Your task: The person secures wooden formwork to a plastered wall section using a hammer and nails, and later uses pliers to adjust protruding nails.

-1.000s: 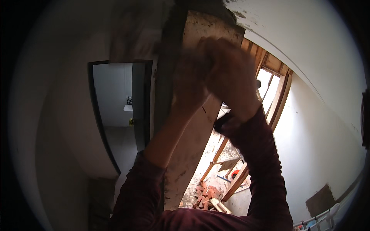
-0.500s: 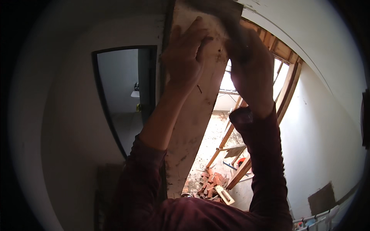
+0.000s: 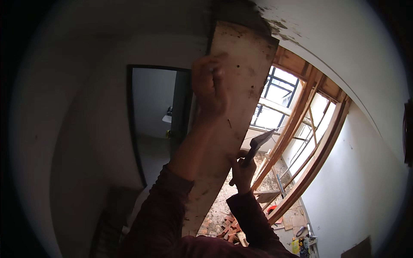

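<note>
A tall pale wooden board [image 3: 238,92] stands upright before me, marked with dark stains and small holes, a nail sticking out of its face. Raised in front of its upper left side is my left hand [image 3: 210,84]. Its fingers are curled in and slightly blurred, with a small light spot among them; what they hold, if anything, I cannot make out. Lower down, by the board's right edge, my right hand [image 3: 243,172] is closed around the handle of a trowel [image 3: 261,139]. The trowel's dark, pointed blade tilts up and to the right, apart from the board.
Rough, broken plaster [image 3: 277,28] lines the ceiling above the board. Wooden posts [image 3: 297,116] and a barred window [image 3: 275,92] stand to the right. Broken bricks [image 3: 230,228] lie on the floor below. A dark-framed doorway [image 3: 155,116] opens at left; a white wall [image 3: 352,172] bounds the right.
My right hand has come down from the board's top to its lower right edge, bringing the trowel into clear sight. My left hand's fingers have curled. The view has shifted, showing the board's upper end.
</note>
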`<state>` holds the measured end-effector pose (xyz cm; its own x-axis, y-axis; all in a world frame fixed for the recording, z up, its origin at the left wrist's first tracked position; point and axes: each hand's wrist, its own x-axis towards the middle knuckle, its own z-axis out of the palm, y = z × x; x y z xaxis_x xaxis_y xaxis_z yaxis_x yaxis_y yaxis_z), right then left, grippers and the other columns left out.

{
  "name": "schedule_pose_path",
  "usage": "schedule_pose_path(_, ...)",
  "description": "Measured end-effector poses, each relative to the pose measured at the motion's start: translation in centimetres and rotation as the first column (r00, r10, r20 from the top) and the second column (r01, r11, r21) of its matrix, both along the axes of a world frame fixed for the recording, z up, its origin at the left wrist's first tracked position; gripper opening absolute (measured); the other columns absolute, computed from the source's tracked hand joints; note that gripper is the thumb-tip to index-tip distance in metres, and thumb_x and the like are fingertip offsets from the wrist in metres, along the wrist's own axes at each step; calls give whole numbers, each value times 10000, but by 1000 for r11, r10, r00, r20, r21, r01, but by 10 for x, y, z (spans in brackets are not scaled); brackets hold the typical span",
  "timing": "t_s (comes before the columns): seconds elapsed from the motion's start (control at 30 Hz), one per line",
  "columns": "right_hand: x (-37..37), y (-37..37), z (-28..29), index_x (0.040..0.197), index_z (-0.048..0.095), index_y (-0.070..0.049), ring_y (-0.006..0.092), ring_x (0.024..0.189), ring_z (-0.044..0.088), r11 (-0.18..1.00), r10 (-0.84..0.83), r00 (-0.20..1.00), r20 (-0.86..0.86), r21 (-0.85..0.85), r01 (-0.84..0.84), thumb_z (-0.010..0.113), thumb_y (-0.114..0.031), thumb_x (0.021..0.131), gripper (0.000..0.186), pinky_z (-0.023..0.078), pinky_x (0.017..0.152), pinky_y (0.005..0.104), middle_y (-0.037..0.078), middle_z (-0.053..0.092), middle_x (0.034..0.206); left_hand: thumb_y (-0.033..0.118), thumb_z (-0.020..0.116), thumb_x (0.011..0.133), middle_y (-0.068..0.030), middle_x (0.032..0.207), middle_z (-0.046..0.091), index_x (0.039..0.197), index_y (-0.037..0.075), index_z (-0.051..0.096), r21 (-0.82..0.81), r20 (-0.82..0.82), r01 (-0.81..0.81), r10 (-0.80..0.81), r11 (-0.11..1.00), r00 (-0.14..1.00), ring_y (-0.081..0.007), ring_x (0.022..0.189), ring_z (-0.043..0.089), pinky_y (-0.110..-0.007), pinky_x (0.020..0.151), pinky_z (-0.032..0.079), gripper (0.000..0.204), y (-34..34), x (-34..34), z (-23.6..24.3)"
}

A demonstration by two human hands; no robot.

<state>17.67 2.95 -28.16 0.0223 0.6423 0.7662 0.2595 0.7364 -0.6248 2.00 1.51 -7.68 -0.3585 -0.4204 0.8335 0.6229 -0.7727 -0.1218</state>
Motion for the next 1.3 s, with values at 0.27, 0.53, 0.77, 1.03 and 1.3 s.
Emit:
schedule_pose_path(0.27,-15,1,-9,997,593,33,61,604,510,993,114,986,-120,1,-115,661,-147,875,228,423,541,235,9,577,711,199,461,974,-118,799,569,850,-5,552,-276,127,-72,111,958,986,-266,738,560,-351,709,459,256,-39,-37,-29)
schedule_pose_path(0.53,-10,-9,-7,891,589,13,51,602,491,989,102,988,-114,-92,-113,640,-154,891,175,396,530,227,-28,528,673,362,678,835,-139,859,669,1031,48,656,-826,-144,-204,154,525,978,-332,802,657,-409,713,497,371,-77,-55,-142)
schedule_pose_path(0.77,-8,-29,26,814,584,-14,41,574,480,981,160,967,-197,-75,-177,625,-162,906,179,384,509,219,-37,518,642,419,732,778,-110,805,656,1042,91,695,-727,-134,-272,259,630,957,-301,738,647,-385,675,490,423,-59,-60,-137)
schedule_pose_path(1.03,-6,-28,58,866,636,15,65,571,522,957,144,965,-220,-217,-192,629,-144,894,161,414,516,234,-1,570,638,221,739,776,-94,744,577,1200,120,651,-639,-182,-364,326,678,928,-284,653,562,-371,612,447,445,-59,-59,-106)
schedule_pose_path(1.3,-3,-3,60,849,629,16,60,517,506,973,147,962,-230,-141,-183,644,-136,885,156,392,473,220,0,562,618,268,729,792,-108,799,624,1193,142,654,-649,-124,-188,142,737,982,-294,678,609,-378,638,480,427,-41,-59,-98)
